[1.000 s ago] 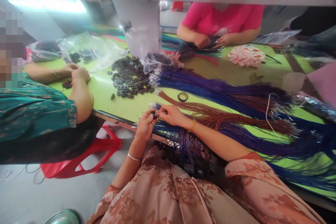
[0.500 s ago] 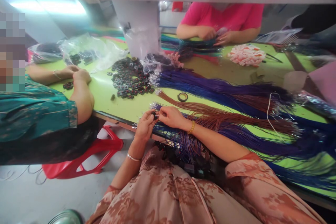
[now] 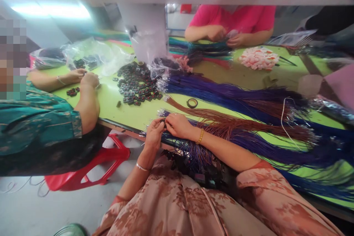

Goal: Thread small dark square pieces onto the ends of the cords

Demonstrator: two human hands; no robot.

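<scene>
My left hand (image 3: 154,133) pinches a small black plastic connector (image 3: 163,121) between thumb and fingers, at the table's front edge. Pressed close against it from the right is my right hand (image 3: 179,125), its fingers closed at the connector; what they hold is hidden. Under and beside my hands lie blue-purple wires (image 3: 249,143) with silvery crimped ends. A bundle of brown wires (image 3: 212,116) runs behind my right hand. In my lap, black connectors with wires attached (image 3: 203,171) hang in a cluster.
A heap of black connectors (image 3: 138,84) lies beyond my hands, near a tape roll (image 3: 192,102). Pale pink connectors (image 3: 258,58) are piled across the table. One co-worker's hands (image 3: 90,79) are at the left; another person in pink (image 3: 232,22) sits opposite. A red stool (image 3: 91,166) stands lower left.
My right hand has shifted slightly left, its fingers now closer against the connector and my left hand. The co-worker at the left has raised and parted their hands a little.
</scene>
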